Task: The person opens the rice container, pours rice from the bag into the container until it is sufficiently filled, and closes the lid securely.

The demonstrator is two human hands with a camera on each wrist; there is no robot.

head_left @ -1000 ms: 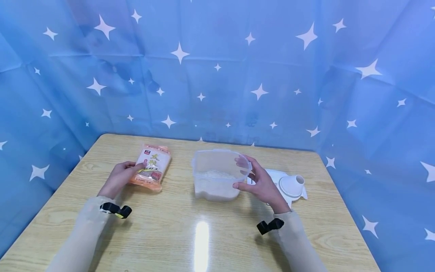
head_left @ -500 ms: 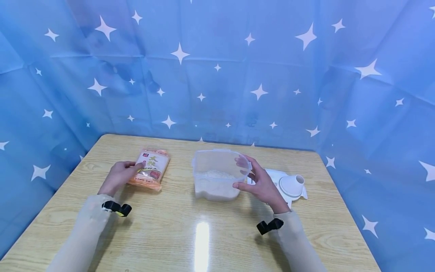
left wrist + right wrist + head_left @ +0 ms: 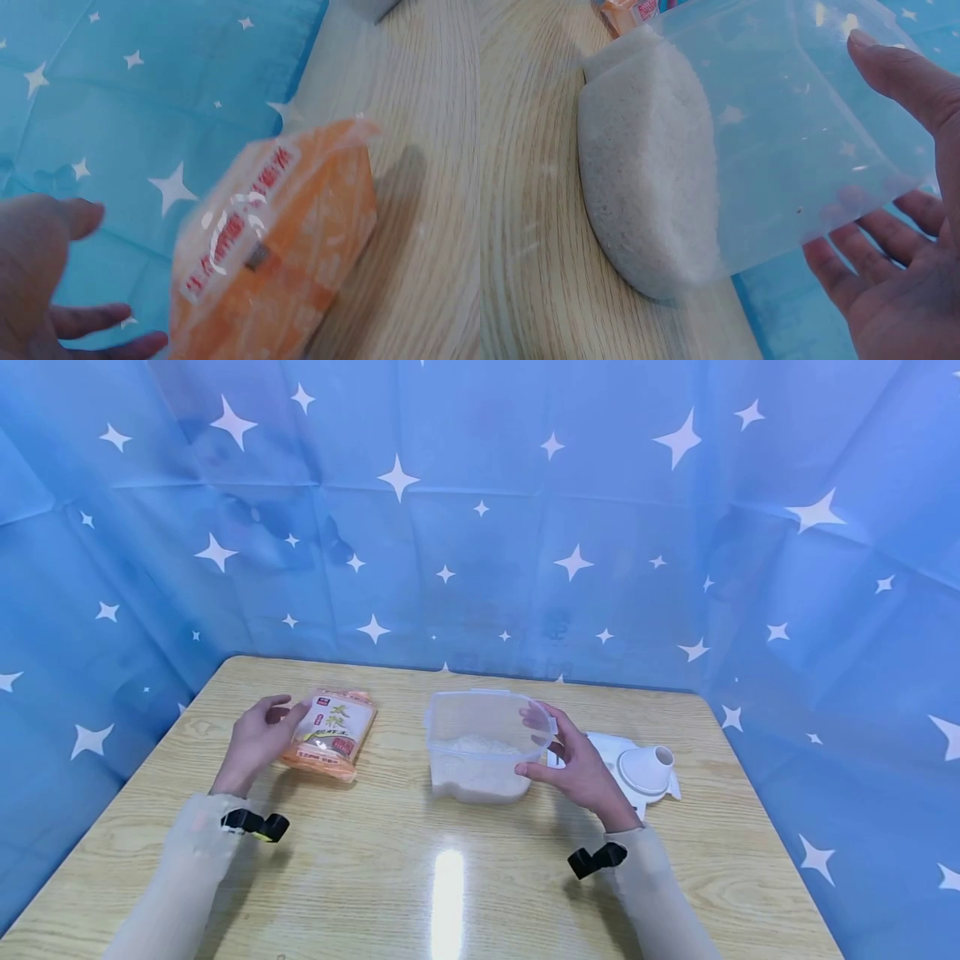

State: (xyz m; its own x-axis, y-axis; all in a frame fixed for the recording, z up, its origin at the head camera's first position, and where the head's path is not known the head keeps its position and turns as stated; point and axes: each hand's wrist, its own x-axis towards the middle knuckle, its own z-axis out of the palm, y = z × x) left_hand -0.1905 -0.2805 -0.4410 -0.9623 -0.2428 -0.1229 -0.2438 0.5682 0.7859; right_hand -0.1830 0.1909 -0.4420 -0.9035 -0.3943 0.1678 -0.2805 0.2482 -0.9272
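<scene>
An orange and white plastic packet (image 3: 336,727) with printed lettering lies on the left of the wooden table. Beside its left edge is my left hand (image 3: 258,739), fingers spread; in the left wrist view a gap shows between this hand (image 3: 34,262) and the packet (image 3: 277,232). Mid-table stands a clear plastic container (image 3: 487,714), lidless, its lower part filled with white rice (image 3: 645,150). My right hand (image 3: 581,772) holds the container's right side, thumb at the front and fingers behind, seen through the wall.
A white lid (image 3: 645,770) with a round raised spout lies to the right of the container, partly behind my right hand. Blue curtains (image 3: 480,577) with white stars hang along the table's back and sides. The wooden table (image 3: 360,877) reflects a bright light strip in front.
My left hand has let go of the packet and drawn slightly left, its fingers parting. The packet shifted a little left and settled earlier. My right hand and the container stay put.
</scene>
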